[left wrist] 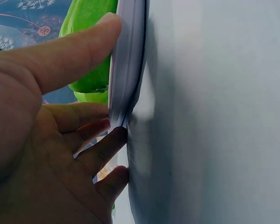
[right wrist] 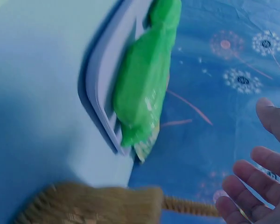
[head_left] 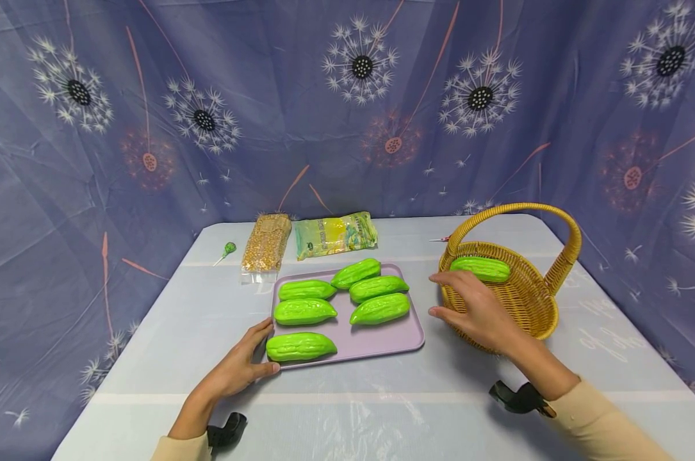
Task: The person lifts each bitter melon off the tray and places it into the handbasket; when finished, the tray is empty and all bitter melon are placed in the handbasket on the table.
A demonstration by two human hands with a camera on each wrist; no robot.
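The left hand point(head_left: 237, 368) rests at the near left corner of the lilac tray point(head_left: 382, 339), thumb on the rim and fingers curled at its edge; the left wrist view shows the thumb point(left wrist: 79, 51) lying over the rim and the fingers point(left wrist: 100, 149) tucked against the tray's side, so it holds the tray lightly. Six green gourds lie on the tray, the nearest one point(head_left: 300, 346) just beside that hand. The right hand point(head_left: 476, 307) hovers open, fingers spread and relaxed, holding nothing, at the left rim of the wicker basket point(head_left: 531, 301), between basket and tray. One more green gourd point(head_left: 481, 268) lies inside the basket, just beyond the fingertips. At the far side of the table point(head_left: 347, 416) lie a bag of grain point(head_left: 266, 242), a yellow-green packet point(head_left: 335, 234) and a green lollipop point(head_left: 228, 249)
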